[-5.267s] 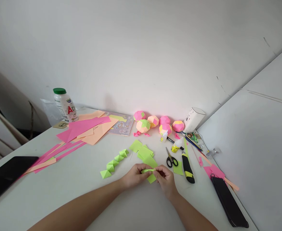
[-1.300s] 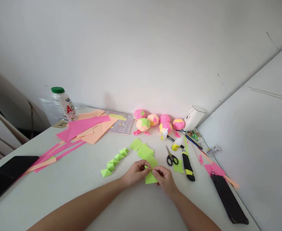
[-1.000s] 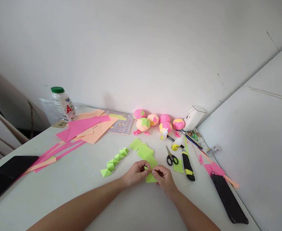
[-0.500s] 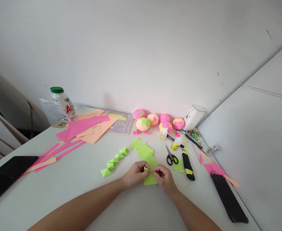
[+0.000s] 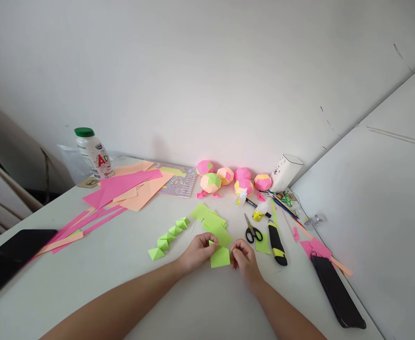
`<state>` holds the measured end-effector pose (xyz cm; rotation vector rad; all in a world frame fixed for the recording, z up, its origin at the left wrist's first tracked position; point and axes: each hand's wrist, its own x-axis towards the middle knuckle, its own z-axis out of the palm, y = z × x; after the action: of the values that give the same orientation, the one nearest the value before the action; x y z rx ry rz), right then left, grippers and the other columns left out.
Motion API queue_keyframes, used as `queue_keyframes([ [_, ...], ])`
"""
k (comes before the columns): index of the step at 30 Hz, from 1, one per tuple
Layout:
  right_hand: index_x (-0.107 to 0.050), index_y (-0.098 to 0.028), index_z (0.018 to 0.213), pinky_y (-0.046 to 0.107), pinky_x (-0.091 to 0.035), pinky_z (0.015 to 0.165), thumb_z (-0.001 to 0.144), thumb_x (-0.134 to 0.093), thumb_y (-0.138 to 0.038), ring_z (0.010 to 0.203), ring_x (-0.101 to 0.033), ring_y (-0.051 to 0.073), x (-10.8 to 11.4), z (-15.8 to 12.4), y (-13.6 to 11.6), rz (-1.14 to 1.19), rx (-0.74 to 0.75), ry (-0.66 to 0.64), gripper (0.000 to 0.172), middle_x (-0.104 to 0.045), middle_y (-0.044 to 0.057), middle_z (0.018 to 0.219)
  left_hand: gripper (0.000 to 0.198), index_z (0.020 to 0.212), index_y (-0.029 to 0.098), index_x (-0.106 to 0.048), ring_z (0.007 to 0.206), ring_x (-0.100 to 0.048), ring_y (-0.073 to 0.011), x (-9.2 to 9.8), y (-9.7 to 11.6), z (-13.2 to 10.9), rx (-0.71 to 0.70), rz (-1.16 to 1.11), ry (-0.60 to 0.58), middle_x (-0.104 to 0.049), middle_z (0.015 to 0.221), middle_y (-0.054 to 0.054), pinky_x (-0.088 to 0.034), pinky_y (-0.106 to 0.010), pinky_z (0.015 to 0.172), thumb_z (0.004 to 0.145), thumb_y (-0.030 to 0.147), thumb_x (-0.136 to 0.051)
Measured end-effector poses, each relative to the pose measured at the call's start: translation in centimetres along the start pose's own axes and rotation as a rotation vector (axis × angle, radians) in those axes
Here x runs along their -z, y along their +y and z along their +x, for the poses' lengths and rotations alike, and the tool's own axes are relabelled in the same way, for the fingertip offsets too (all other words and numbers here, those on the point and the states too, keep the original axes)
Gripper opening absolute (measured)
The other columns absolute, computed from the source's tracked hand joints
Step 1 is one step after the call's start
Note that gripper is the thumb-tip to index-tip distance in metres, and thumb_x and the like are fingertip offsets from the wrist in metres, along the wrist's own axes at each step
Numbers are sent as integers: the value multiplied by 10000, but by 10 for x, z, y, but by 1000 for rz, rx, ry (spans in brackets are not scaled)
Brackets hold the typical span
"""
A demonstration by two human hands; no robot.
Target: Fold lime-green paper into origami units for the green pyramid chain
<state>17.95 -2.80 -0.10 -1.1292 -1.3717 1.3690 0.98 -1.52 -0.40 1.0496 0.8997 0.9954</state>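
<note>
My left hand [image 5: 200, 251] pinches a light green paper piece [image 5: 220, 257] at its upper left corner. My right hand [image 5: 243, 259] is closed, fingers curled beside the paper's right edge; whether anything is between its fingertips is hidden. Just beyond the hands lie more green paper pieces [image 5: 214, 223], partly overlapping. Left of them, several folded green paper pyramids [image 5: 163, 244] stand in a slanting row. To the right of my right hand are black-handled scissors [image 5: 253, 233], a green paper square [image 5: 263, 243] and a black-and-yellow utility knife [image 5: 277, 243].
Pink and orange sheets [image 5: 129, 186] and a white bottle [image 5: 94, 153] lie toward the back left. Several faceted paper balls [image 5: 210, 182] line the wall, with a glue bottle [image 5: 260, 210] in front. A black tablet [image 5: 14, 259] is at left, a dark phone [image 5: 338, 290] at right.
My right hand has moved slightly right, away from my left hand. The green paper piece now shows more fully between them, held at its corner by my left hand.
</note>
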Motion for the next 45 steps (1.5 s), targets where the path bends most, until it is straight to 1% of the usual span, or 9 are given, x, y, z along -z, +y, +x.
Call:
queue_keyframes([
  [2,-443,-183,718,190,-327,417,787,-465,-258,414,-377,81,0,0,0,24,-13,-3,104,-428,-65,473,299,698,163,-497,440,-396,-63,0,0,0,10,-17,-1,-483,533,56,-303,-195,447,632,404,-661],
  [6,-509,-178,843,191,-372,436,775,-556,-333,519,-427,96,0,0,2,-35,-35,-64,176,-476,-27,642,270,714,163,-505,447,-410,-70,0,-2,0,-1,33,-52,-495,541,51,-306,-201,454,648,383,-646],
  [9,-527,-160,728,194,-346,434,787,-554,-338,502,-387,89,0,0,3,-131,0,-109,189,-419,-34,593,213,689,156,-524,460,-392,-69,0,-3,0,-45,126,-57,-472,525,54,-298,-203,468,647,329,-641],
  [14,-477,-162,638,198,-296,426,780,-544,-282,468,-348,77,0,0,2,-138,66,-56,197,-386,-46,548,182,655,155,-525,467,-401,-74,0,-2,-1,-39,139,-41,-477,530,46,-298,-206,471,639,301,-633],
  [18,-454,-173,642,194,-315,417,767,-549,-287,459,-350,79,1,0,6,-67,18,-41,193,-372,-55,536,194,651,155,-516,474,-420,-77,0,-2,-1,-34,89,-36,-497,553,38,-315,-211,480,635,304,-639],
  [23,-498,-168,703,206,-374,438,775,-559,-339,500,-386,94,1,0,7,-36,-22,-103,195,-407,-38,591,202,675,159,-512,456,-403,-73,1,-2,0,-16,42,-58,-489,549,43,-301,-209,463,662,327,-623],
  [30,-468,-164,617,205,-264,446,766,-560,-262,492,-303,81,0,0,0,-100,88,-79,199,-366,-48,555,200,650,147,-513,457,-377,-60,1,-3,0,-38,40,-72,-481,551,43,-283,-206,461,653,304,-636],
  [38,-452,-173,598,213,-260,454,739,-547,-229,494,-301,86,1,1,1,-48,99,-25,179,-368,-47,550,164,618,157,-491,391,-360,-56,1,3,-2,-30,8,-13,-441,427,73,-255,-199,433,663,265,-606],
  [45,-446,-173,610,212,-256,455,743,-548,-246,495,-296,84,2,2,4,-25,82,-21,183,-366,-49,555,136,637,162,-483,397,-371,-61,2,2,-1,-46,-39,6,-459,411,73,-272,-208,459,679,240,-586],
])
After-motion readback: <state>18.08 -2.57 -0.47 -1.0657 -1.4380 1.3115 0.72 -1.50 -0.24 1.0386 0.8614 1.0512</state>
